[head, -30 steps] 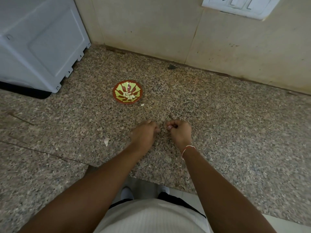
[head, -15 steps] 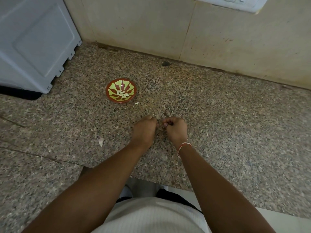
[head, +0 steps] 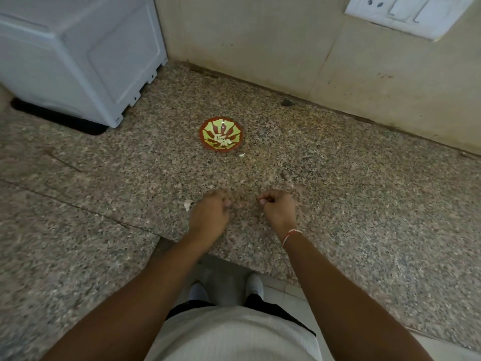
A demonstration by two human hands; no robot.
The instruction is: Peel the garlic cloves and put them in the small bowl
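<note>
Speckled brown-grey granite countertop (head: 338,204) fills most of the view, a seam line crossing its left part. Beige tiled wall (head: 260,48) behind; white switch plate (head: 406,14) upper right. White plastic appliance housing (head: 78,56) at back left on a black base. Left hand (head: 210,212) and right hand (head: 278,207) over the counter, apart, both with curled fingers; blurred, contents cannot be told. Small red-and-green patterned bowl (head: 221,134) beyond the hands, holding peeled garlic cloves (head: 222,140). Pale garlic skin scrap (head: 188,204) just left of left hand.
</note>
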